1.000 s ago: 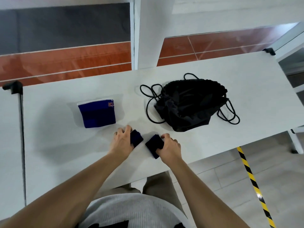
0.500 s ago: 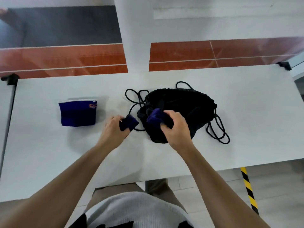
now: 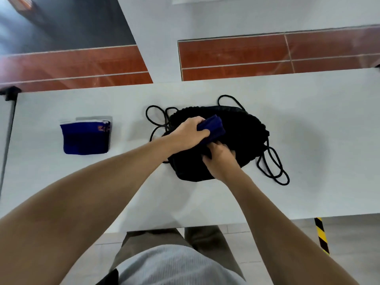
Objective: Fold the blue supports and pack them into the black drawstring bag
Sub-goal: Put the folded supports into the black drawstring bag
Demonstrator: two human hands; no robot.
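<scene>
The black drawstring bag (image 3: 245, 138) lies crumpled on the white table (image 3: 308, 194). My left hand (image 3: 188, 134) is closed around a small folded blue support (image 3: 212, 128) and holds it just over the bag's middle. My right hand (image 3: 221, 161) rests on the bag's near side, its fingers curled into the black fabric. The second small support is out of sight. A larger folded blue support (image 3: 85, 138) with a white edge lies flat on the table, well left of the bag.
Loops of black cord (image 3: 273, 167) trail off the bag to the right, and more cord (image 3: 156, 118) to the left. A black clamp (image 3: 9, 93) sits at the table's left corner. Beyond the table stands a white pillar (image 3: 158, 48). Yellow-black tape (image 3: 321, 235) marks the floor.
Both hands lifted the small supports from the table's front edge to the bag. My left hand now holds its support over the bag; the support in my right hand is no longer visible.
</scene>
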